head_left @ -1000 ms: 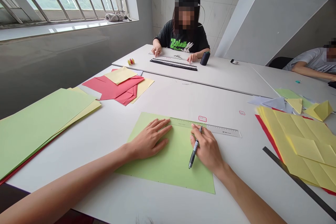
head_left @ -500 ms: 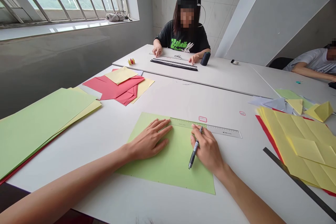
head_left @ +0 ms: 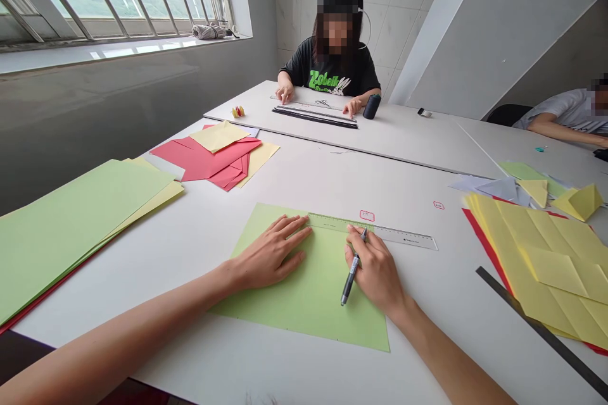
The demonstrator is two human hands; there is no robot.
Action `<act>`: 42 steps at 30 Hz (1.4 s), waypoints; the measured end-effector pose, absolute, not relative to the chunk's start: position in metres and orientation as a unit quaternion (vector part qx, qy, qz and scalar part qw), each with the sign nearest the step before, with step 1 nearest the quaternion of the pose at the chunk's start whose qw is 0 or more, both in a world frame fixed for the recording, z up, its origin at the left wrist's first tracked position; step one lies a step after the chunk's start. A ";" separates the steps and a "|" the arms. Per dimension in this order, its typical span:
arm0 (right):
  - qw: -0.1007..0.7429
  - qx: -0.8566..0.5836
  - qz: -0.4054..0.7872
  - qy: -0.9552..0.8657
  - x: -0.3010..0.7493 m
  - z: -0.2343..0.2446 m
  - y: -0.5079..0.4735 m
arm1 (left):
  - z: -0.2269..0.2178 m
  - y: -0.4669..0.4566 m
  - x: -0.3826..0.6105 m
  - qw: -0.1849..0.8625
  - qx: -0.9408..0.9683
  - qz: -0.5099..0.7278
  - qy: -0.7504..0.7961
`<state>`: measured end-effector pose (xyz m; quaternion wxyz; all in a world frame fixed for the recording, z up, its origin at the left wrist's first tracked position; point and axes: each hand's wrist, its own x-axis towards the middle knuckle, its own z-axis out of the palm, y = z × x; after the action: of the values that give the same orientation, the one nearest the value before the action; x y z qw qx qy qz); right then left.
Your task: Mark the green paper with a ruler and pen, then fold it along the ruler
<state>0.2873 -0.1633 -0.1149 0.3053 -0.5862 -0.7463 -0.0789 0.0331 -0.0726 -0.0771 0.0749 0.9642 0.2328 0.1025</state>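
Clenching a pen [head_left: 351,275] in the right grip [head_left: 375,269], left grip [head_left: 270,253] released on green paper [head_left: 304,304], yellow sheets [head_left: 536,272] nearby.

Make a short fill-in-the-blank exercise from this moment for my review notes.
1. The right hand grips a black ____.
2. The left hand lies flat on a sheet of ____ paper.
3. A clear ruler lies along the sheet's ____ edge.
4. The person across the table wears a ____ T-shirt.

Missing words: pen; light green; far; black.
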 end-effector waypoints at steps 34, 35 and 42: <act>0.301 -0.583 -0.094 -0.749 0.287 -0.116 -0.163 | -0.075 -0.075 0.046 0.045 0.959 0.102 0.259; 0.300 -0.583 -0.095 -0.750 0.287 -0.116 -0.163 | -0.075 -0.076 0.046 0.044 0.959 0.108 0.260; 0.278 -0.582 -0.134 -0.753 0.285 -0.116 -0.164 | -0.075 -0.079 0.050 0.033 0.957 0.123 0.262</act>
<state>0.2849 -0.1644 -0.1160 0.2778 -0.5815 -0.7528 -0.1341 0.0498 -0.0790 -0.0748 0.0328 0.9566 0.2621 0.1228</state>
